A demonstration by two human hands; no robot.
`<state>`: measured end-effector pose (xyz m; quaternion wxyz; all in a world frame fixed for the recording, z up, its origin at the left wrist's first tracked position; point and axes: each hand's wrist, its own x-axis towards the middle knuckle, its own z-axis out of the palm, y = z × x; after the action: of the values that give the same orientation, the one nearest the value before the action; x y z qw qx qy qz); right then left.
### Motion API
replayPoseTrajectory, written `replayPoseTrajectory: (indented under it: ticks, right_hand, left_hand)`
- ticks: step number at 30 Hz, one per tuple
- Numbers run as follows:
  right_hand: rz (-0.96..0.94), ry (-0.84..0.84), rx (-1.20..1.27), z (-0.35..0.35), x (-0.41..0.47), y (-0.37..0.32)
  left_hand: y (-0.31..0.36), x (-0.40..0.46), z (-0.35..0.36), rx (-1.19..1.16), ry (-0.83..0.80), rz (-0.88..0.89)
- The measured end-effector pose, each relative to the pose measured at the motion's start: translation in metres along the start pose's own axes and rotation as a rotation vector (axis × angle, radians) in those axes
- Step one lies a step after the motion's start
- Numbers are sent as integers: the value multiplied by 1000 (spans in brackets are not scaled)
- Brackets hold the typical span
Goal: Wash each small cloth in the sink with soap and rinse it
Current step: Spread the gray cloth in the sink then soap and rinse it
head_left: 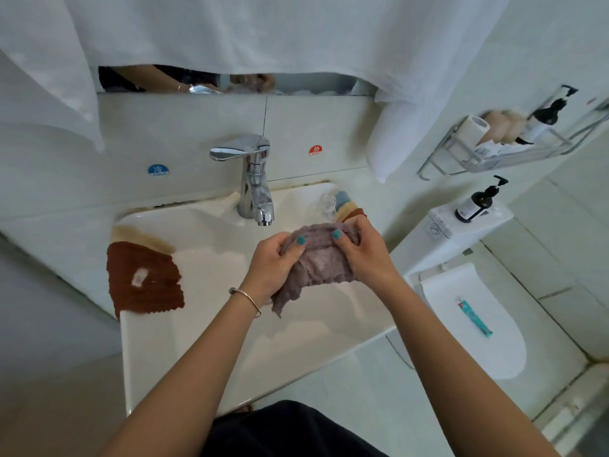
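On the tiled wall behind my faucet [252, 179], a blue round sticker [158, 170] left of it reads "COLD" under a Chinese character, while a red round sticker [315, 150] right of it reads "HOT" likewise. Other labels are illegible.

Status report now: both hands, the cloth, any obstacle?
Left hand and right hand grip purple cloth over sink. Tap dry. Nothing in the way.

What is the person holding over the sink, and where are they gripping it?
A purple cloth, bunched at its upper edge between the left hand and right hand; the rest hangs down.
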<state>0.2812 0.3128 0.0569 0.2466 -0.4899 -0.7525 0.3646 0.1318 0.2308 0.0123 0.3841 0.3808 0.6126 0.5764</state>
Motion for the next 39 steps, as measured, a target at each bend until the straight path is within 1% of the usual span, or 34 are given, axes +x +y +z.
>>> replayPoseTrajectory:
  ticks: [2,5,7,9,11,12,14,15,16,18,20,21,23,24,25,26,28,29,31,32,33,35,36,38,39]
  right_hand:
    - [0,3,-83,3,1,6]
    - [14,44,-202,23,-8,5]
    - [5,64,-205,42,-23,-7]
    - [-48,89,-175,60,-39,-20]
    - [-84,101,-199,67,-43,-25]
    - [-44,94,-196,65,-37,-23]
    - [109,124,-53,58,-19,-16]
    - [163,159,21,55,-14,-15]
    - [169,177,65,55,-14,-15]
    - [44,147,33,59,-25,-22]
    - [-69,81,-54,59,-34,-26]
    - [-40,93,-57,58,-28,-24]
    - [100,157,48,57,-12,-20]
    - [136,167,72,59,-9,-21]
    - [107,157,55,62,-11,-23]
    - [39,134,12,64,-17,-25]
    - [-54,61,-43,65,-22,-25]
    - [-21,63,-26,64,-17,-23]
    - [106,114,74,63,-10,-21]
    - [119,136,97,63,-11,-23]
    - [87,146,88,64,-16,-26]
    - [-10,106,50,67,-24,-26]
    - [-6,98,43,65,-22,-24]
    - [87,133,81,62,-14,-21]
    - [102,150,88,61,-13,-20]
  left_hand:
    - [-5,3,4,49,44,-21]
    - [-9,5,22,0,233,-98]
    - [-5,8,33,-23,367,-144]
    - [-2,13,36,-72,429,-165]
    - [-4,11,41,-131,405,-171]
    - [-5,6,45,-138,369,-152]
    - [-3,-6,56,-164,293,-106]
    - [2,-9,59,-171,276,-86]
    - [6,-7,59,-155,286,-69]
    - [7,2,51,-155,342,-62]
    - [3,5,46,-130,351,-70]
    - [4,1,48,-107,329,-67]
    - [6,-5,53,-144,290,-49]
    - [4,-3,53,-140,298,-48]
    - [4,2,50,-122,309,-64]
    - [2,7,45,-119,326,-102]
    - [1,7,42,-177,387,-169]
    - [0,3,45,-186,407,-173]
    - [7,-2,51,-201,399,-127]
    - [9,0,50,-197,403,-113]
    - [10,4,47,-186,415,-121]
    - [9,7,42,-196,435,-139]
    - [8,4,43,-207,424,-119]
    - [12,-4,49,-185,356,-71]
    - [13,-4,50,-167,338,-66]
